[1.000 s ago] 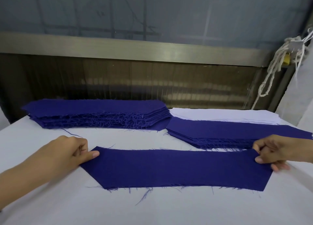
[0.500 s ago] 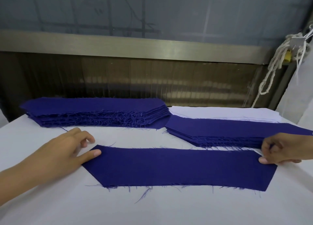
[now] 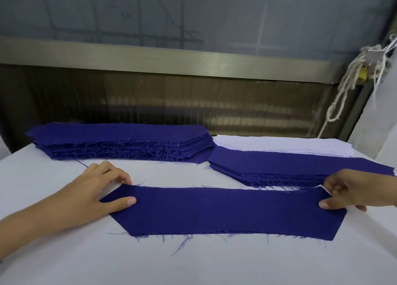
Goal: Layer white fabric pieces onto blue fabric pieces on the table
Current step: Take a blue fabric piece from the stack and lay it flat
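On the white worktop (image 3: 64,252), close to the person, one blue fabric piece (image 3: 225,211) lies flat. It is long and thin. Its long side runs from left to right, straight across the view. Each end comes to a blunt point, one pointing left and one pointing right. Loose blue threads hang off its near edge.

The left hand (image 3: 94,190) holds the left end. Its thumb lies flat on top of the cloth, and its bent fingertips sit on the far corner. The right hand (image 3: 352,194) pinches the far corner at the right end. Its thumb is on top and its fingers are curled behind. A small white corner (image 3: 322,186) peeks out from under the blue cloth right at that hand. How big that white bit is cannot be seen.

Farther back on the left sits a tall blue stack (image 3: 120,141) of the same kind of pieces, with fuzzy threads along its front. Farther back on the right is a lower blue stack (image 3: 290,164). It lies just behind the single piece, near the right hand. Behind that one lies a white fabric stack (image 3: 279,145), partly covered by it. All three stacks also run left to right.

A pale rope (image 3: 343,91) hangs in loops at the far right, beside a metal rail (image 3: 171,59).
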Demonstrator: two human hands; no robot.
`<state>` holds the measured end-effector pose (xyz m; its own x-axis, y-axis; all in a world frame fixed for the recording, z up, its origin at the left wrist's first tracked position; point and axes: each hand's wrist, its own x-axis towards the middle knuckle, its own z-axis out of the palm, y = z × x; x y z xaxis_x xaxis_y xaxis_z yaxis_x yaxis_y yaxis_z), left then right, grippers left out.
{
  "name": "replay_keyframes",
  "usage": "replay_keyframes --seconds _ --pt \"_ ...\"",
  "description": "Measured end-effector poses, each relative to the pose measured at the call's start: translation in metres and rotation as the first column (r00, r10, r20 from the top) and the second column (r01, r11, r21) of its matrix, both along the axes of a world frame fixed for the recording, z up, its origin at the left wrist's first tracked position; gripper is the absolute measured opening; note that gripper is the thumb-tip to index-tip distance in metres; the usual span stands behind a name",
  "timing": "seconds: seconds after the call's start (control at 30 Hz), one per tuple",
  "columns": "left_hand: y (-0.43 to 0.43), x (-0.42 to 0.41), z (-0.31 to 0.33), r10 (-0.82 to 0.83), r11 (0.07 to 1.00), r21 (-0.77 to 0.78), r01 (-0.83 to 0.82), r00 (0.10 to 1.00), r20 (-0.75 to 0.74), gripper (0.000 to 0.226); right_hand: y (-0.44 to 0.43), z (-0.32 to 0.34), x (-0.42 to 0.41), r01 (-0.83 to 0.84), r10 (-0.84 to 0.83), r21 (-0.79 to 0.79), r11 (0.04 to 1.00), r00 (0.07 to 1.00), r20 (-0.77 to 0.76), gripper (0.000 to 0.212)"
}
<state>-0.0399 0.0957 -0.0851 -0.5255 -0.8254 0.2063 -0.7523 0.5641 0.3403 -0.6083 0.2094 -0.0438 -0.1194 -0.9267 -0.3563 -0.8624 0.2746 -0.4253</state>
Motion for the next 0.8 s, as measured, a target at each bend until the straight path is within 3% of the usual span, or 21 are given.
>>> replay_keyframes --seconds 0.23,0.37,0.53,0.63,0.8 --pt "-0.002 -0.001 -0.005 0.017 0.996 0.088 -0.016 1.0 -0.013 0.055 0.003 -0.008 -0.004 -0.13 0.128 -0.013 0.991 0.986 -0.105 0.067" --pt "-0.005 -0.001 -0.005 -0.027 0.992 0.125 0.031 0.999 -0.03 0.053 0.0 -0.008 -0.004 -0.175 0.173 -0.044 0.984 0.984 -0.034 0.06" --pt "-0.008 0.001 -0.009 -0.052 0.99 0.13 0.06 0.997 -0.062 0.052 0.001 -0.005 0.003 -0.167 0.182 -0.085 0.982 0.962 0.206 0.048" --pt "-0.01 0.002 -0.011 -0.074 0.991 0.11 0.081 0.996 -0.058 0.051 0.001 0.0 0.01 -0.209 0.219 -0.069 0.976 0.956 0.197 0.048" --pt "-0.014 0.004 -0.013 -0.087 0.991 0.098 0.091 0.995 -0.044 0.053 0.003 0.007 0.015 -0.14 0.159 -0.091 0.986 0.955 0.252 0.04"
